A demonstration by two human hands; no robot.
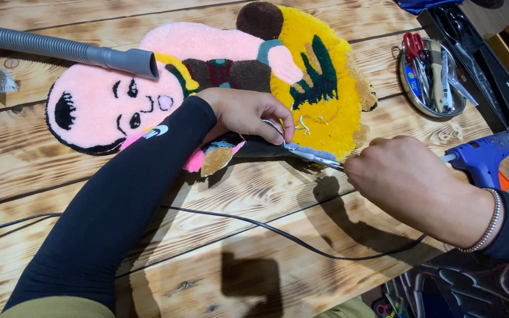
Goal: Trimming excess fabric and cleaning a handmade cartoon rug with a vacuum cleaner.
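While the left hand (245, 112) pinches the tufted rug's (207, 82) lower edge in its fingers (281, 126), the right hand (407, 179) is clenched on scissors (310, 154) at that edge; rug flat on wooden worktop (237, 200). Nearby: vacuum hose (60, 50), tool dish (434, 76), blue glue gun (487, 156).

Tufted rug (207, 88), a cartoon figure in pink, yellow, brown and green, lies flat on the wooden table, near edge folded up. Scissors (310, 154), blades nearly level, meet that lifted edge.
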